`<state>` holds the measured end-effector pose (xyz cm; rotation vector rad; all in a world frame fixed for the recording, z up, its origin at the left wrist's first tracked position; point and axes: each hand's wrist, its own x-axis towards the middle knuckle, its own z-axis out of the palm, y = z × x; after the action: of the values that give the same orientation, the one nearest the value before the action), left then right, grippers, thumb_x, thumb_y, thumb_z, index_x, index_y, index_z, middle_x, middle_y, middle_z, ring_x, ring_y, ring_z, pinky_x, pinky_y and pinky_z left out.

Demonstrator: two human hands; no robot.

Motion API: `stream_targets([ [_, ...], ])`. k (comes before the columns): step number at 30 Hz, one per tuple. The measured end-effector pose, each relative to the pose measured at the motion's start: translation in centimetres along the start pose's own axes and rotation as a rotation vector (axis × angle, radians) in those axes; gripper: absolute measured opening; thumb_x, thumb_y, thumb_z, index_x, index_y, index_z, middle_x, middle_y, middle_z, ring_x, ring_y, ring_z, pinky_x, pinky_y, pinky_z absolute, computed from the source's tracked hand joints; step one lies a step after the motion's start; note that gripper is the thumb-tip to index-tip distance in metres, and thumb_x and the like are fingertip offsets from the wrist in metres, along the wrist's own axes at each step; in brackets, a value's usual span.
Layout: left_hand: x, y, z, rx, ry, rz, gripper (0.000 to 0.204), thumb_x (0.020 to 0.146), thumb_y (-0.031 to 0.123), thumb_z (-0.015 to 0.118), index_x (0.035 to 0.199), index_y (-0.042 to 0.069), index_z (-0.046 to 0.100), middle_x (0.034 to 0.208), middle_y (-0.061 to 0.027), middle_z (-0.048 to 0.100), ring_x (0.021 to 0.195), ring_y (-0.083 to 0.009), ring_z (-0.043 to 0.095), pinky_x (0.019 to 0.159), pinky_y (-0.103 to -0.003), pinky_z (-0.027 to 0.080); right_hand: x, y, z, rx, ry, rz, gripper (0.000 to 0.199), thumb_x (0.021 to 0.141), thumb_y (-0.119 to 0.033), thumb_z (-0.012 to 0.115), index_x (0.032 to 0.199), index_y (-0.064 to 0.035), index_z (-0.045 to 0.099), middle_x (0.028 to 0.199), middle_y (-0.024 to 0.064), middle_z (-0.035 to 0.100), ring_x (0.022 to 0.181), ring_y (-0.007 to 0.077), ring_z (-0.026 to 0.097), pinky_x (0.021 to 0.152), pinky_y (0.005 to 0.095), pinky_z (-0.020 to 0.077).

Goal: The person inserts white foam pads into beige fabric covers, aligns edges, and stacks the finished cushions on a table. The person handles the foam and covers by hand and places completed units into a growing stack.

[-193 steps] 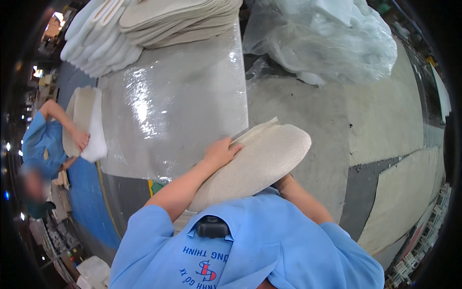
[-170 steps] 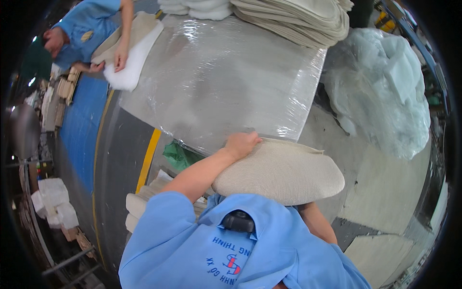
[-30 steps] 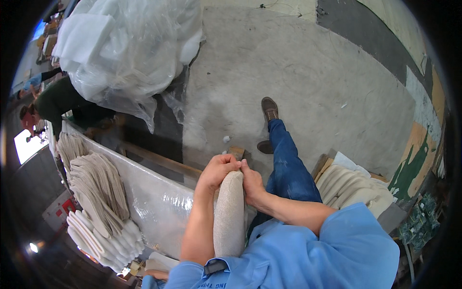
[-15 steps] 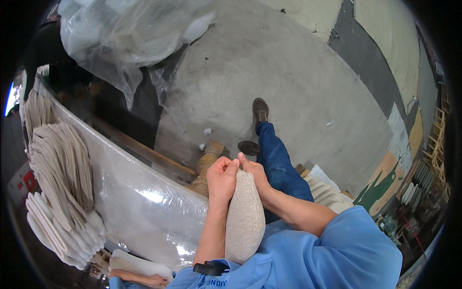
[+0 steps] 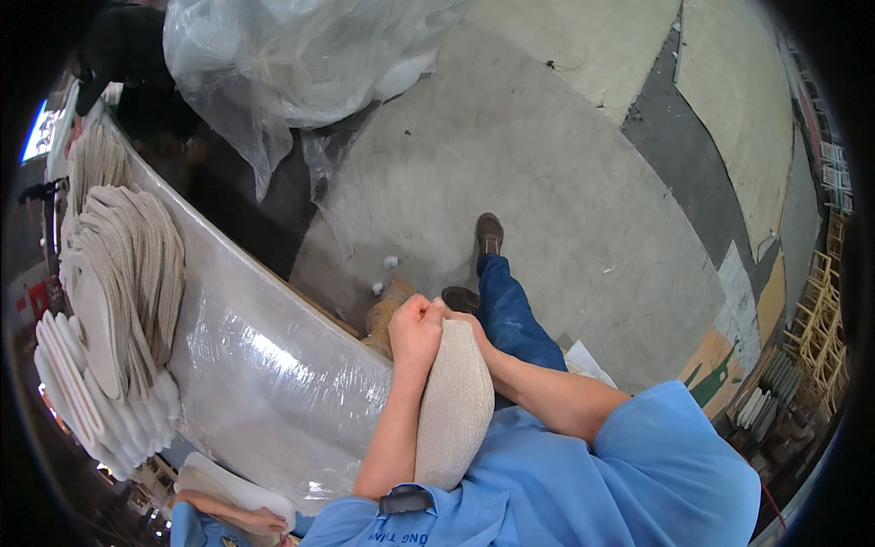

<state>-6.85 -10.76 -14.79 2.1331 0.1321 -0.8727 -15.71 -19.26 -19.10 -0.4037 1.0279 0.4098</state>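
A beige woven cushion [image 5: 455, 401] stands lengthwise against my chest, between my forearms, and its narrow end points away from me. My left hand [image 5: 416, 330] is closed on the far left corner of that end, thumb and fingers pinched together. My right hand [image 5: 468, 328] grips the right side of the same end, close to the left hand. Its fingers are partly hidden by the cushion and by my left hand. The two hands meet at the tip.
To the left is a plastic-covered table [image 5: 264, 365] holding a pile of beige fabric covers [image 5: 137, 273] and white foam pads [image 5: 109, 401]. A co-worker's arm [image 5: 232, 515] rests by a white pad [image 5: 232, 483]. A big clear plastic bag [image 5: 292, 64] lies ahead; wooden frames [image 5: 816, 328] stand far right.
My hands have drawn closer together at the cushion's tip, and the right fingers have slipped further behind it. The view has turned slightly, shifting the table and bag.
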Motion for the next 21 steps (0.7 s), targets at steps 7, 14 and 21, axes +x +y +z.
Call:
stream_targets([
  [7,0.9,-0.7,1.1,0.084,-0.026,-0.004,0.029,0.095,0.022,0.073,0.080,-0.002,0.065,0.068,-0.0156,0.066,0.064,-0.0240,0.062,0.066,-0.041,0.050,-1.0,-2.6,-0.7,0.011,0.076,0.096,0.055,0.107,-0.061,0.060,0.092,-0.0090,0.071,0.088,0.0028,0.069,0.076,0.0141,0.066,0.068,0.0327,0.0514],
  [14,1.7,-3.0,1.5,-0.020,-0.087,0.034,0.027,0.093,0.021,0.075,0.079,-0.002,0.067,0.066,-0.0095,0.065,0.063,-0.0158,0.058,0.062,-0.037,0.048,3.2,-0.7,-1.6,-0.372,0.313,-0.109,0.049,0.104,-0.050,0.072,0.081,-0.0073,0.068,0.074,0.0018,0.067,0.062,0.0123,0.060,0.056,0.0320,0.0473],
  [21,2.8,-4.7,1.9,-0.015,-0.128,0.030,0.032,0.093,0.027,0.073,0.080,-0.002,0.069,0.073,-0.0186,0.069,0.069,-0.0310,0.068,0.069,-0.045,0.052,3.3,-0.7,-1.8,-0.358,0.327,-0.268,0.044,0.107,-0.044,0.069,0.082,-0.0075,0.067,0.076,0.0014,0.067,0.067,0.0105,0.059,0.062,0.0306,0.0483],
])
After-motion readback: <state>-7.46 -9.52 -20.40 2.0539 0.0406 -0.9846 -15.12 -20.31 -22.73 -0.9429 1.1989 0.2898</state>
